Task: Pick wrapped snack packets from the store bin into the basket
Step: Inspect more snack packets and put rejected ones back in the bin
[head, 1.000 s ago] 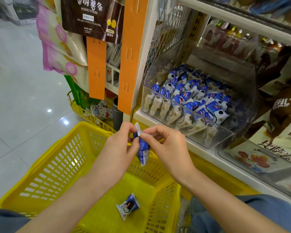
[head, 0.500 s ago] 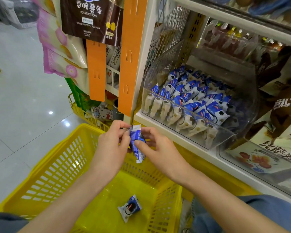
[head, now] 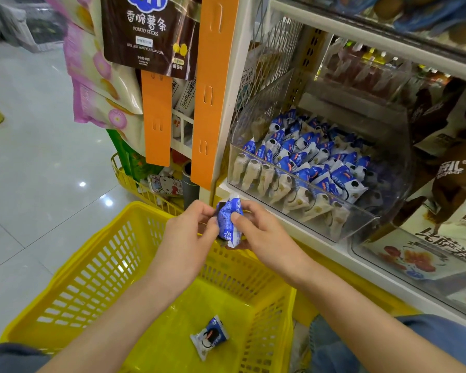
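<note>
The blue-and-white snack packet (head: 229, 222) hung long and loose from the fingertips a second ago. Now it sits bunched up between the two hands. The hands have also gone up a little, close to the front edge of the white shelf (head: 334, 251). The packet is in the air over the far side of the yellow basket (head: 105, 265), not inside it. So it is out of the clear bin (head: 366, 224), but it still has to be dropped in.

One other packet (head: 210, 337) lies on the basket floor near the right wall, in the same spot as before. Many more packets (head: 307, 157) still fill the bin.

The left hand (head: 189, 238) has its fingers curled and pinches the left side of the packet. The right hand (head: 264, 238) presses its thumb on the front of the packet. Its other fingers are hidden, but they seem to curl round the back. Both hands are closed on this one packet, and neither holds anything else.
</note>
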{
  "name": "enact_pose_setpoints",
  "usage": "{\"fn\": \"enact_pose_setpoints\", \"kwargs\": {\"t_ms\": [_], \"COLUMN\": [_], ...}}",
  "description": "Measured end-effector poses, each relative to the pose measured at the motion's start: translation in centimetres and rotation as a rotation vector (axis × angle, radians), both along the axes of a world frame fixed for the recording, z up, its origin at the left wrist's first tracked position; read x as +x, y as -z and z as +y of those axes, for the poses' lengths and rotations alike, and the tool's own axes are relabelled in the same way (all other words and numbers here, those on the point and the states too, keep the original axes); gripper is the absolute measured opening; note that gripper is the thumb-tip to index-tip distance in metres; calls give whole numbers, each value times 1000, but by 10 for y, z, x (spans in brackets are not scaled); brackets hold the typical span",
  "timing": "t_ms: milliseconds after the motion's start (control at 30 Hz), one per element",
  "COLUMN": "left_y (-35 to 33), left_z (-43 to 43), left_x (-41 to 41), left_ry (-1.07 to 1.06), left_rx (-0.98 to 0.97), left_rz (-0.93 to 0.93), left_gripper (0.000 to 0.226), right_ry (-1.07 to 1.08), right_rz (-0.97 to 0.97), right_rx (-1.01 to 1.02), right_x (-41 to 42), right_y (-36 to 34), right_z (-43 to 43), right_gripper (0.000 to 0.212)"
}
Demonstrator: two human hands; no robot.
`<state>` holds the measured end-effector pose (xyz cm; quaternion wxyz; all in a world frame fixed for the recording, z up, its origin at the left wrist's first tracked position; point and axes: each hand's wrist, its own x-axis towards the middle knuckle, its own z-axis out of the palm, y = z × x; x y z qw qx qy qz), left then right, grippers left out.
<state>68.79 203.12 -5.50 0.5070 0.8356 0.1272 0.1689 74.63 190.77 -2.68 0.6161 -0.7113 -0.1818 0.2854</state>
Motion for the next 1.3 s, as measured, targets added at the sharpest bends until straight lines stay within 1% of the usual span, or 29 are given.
{"fn": "enact_pose_setpoints", "kwargs": {"t_ms": [33,100,167,200,233,267,300,333,400,467,533,567,633,667,767,833,967,1133,1233,1300], "left_y": [0,-3,-8,-11,-12,-12,-12,-12,-12,-13,-13,-13,-16,-17,-18,-19,-23,-31,-37,-40], "left_z": [1,2,2,0,-2,-4,-7,-8,-7,-4,0,0,0,0,-1,-1,4,7,13,19], "left_x": [0,2,4,3,2,0,-2,-3,-2,0,1,1,2,2,4,6,10,15,19,22], "left_ry": [-7,-49,-37,36,136,223,271,269,176,88,33,21,42,64,97,88,120,118,79,44], "left_rx": [-36,-172,-428,-598,-734,-790,-785,-762,-719,-700,-659,-663,-719,-745,-725,-714,-719,-721,-738,-744], "left_rz": [-2,20,107,168,219,245,250,241,213,179,158,154,163,167,126,96,80,1,-46,-78], "left_gripper": [26,26,21,19,24,30,33,33,29,24,18,16,20,22,25,23,21,22,23,22], "right_ry": [-2,-1,16,36,62,83,86,68,3,-38,-34,-17,57,107,213,235,222,207,324,414], "right_rz": [-47,-166,-271,-322,-372,-415,-451,-480,-490,-433,-368,-329,-237,-189,-91,-92,-198,-404,-528,-618], "right_rx": [-15,-70,-137,-177,-219,-248,-254,-236,-198,-213,-189,-156,-90,-70,-41,-30,-24,-25,-48,-165], "right_x": [0,1,0,1,1,1,2,2,2,4,9,11,13,13,15,13,9,16,49,86], "right_y": [2,7,12,14,16,16,15,14,10,5,2,0,-4,-6,-7,-10,-16,-33,-50,-57], "right_z": [0,1,1,1,1,2,2,3,5,7,6,5,2,0,-3,-3,-1,-4,-7,-6], "right_gripper": [20,23,31,38,49,60,65,64,55,42,27,19,10,9,28,24,11,19,17,14]}}
